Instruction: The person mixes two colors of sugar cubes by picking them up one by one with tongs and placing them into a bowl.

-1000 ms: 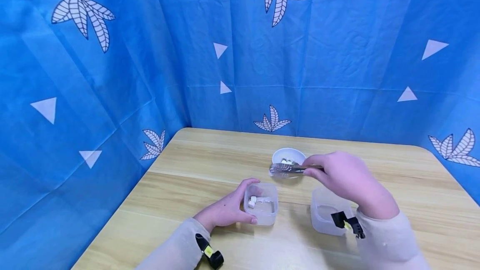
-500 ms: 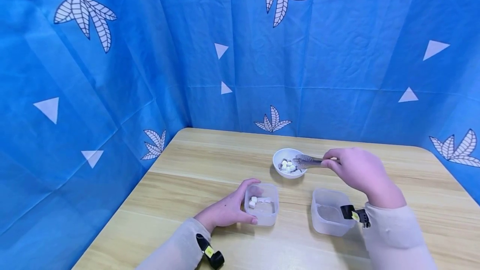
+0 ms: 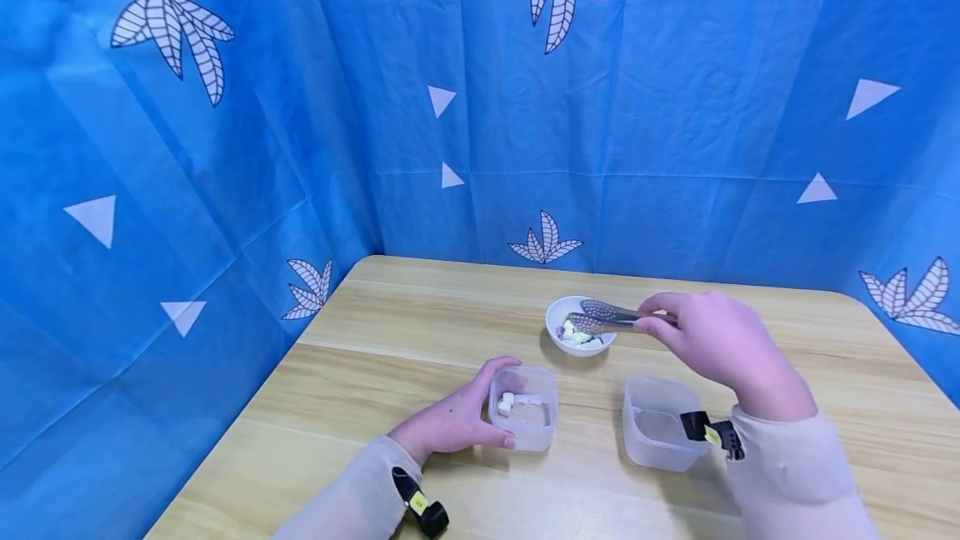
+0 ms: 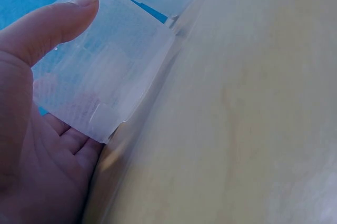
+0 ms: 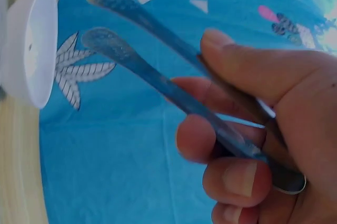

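My right hand (image 3: 708, 348) grips metal tongs (image 3: 600, 317); their two perforated tips stand apart over the white bowl (image 3: 558, 343). In the right wrist view the tongs (image 5: 158, 79) hold nothing between the tips, and fingers and thumb lie along both arms. White cubes (image 3: 576, 338) lie in the bowl, partly covered by the tongs. My left hand (image 3: 457, 419) holds a clear plastic container (image 3: 534, 440) between thumb and fingers. Inside it, by the left wall, are small white cubes (image 3: 506, 404). The left wrist view shows the thumb on the container's (image 4: 110, 50) rim and its base on the table.
A second clear plastic container (image 3: 660, 452) stands on the wooden table (image 3: 450, 307) at the right, beneath the right wrist. A blue patterned curtain (image 3: 675, 107) hangs behind the table and along its left side.
The right hand has drawn the tongs rightward from across the bowl, then slightly back left, and the tips have spread apart. The left hand and its container stay in place.
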Action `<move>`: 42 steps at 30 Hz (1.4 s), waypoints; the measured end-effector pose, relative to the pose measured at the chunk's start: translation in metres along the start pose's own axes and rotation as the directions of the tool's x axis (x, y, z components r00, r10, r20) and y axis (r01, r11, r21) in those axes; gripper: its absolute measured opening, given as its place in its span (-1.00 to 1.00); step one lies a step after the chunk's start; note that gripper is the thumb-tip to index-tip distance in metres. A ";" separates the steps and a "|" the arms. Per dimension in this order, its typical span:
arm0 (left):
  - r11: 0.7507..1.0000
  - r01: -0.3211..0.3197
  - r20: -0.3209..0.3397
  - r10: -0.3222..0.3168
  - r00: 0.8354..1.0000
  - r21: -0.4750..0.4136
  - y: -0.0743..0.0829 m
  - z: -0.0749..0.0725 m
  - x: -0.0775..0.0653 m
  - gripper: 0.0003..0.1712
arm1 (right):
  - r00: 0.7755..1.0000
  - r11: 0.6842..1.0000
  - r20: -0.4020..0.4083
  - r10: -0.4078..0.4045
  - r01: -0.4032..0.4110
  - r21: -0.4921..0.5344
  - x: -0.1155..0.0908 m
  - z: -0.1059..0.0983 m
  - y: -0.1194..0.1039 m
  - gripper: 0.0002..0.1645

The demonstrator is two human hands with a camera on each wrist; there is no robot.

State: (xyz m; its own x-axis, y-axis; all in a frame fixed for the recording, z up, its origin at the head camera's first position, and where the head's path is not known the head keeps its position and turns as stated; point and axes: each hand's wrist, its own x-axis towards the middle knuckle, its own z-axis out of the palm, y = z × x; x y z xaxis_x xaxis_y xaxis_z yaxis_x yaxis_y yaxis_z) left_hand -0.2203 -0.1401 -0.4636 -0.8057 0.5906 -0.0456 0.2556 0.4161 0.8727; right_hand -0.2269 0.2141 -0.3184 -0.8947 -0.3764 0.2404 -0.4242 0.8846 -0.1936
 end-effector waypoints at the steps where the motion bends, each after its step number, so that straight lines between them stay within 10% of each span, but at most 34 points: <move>1: 1.000 -0.004 0.000 0.004 1.000 0.002 0.000 0.000 0.000 0.19 | 1.000 1.000 -0.008 -0.024 0.024 0.010 0.000 -0.001 -0.004 -0.70; 14: 0.999 -0.035 0.009 0.035 0.999 -0.006 -0.002 0.000 0.000 0.17 | 0.945 0.943 0.002 -0.327 0.326 0.059 -0.001 0.015 -0.059 -0.81; 30: 0.998 -0.063 0.029 0.063 0.998 -0.001 -0.002 0.000 0.000 0.15 | 0.922 0.922 0.052 -0.384 0.386 -0.034 0.004 0.066 -0.094 -0.79; 42: 0.998 -0.053 0.022 0.053 0.998 -0.014 -0.001 0.000 -0.001 0.19 | 0.942 0.941 0.044 -0.332 0.328 0.083 0.000 0.033 -0.078 -0.97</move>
State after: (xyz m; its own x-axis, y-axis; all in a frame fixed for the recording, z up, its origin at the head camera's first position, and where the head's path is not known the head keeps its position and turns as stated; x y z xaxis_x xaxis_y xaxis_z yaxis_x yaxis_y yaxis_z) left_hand -0.2202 -0.1412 -0.4649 -0.7787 0.6273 -0.0099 0.2903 0.3742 0.8807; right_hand -0.1986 0.1361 -0.3350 -0.7080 -0.6608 0.2493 -0.7044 0.6861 -0.1819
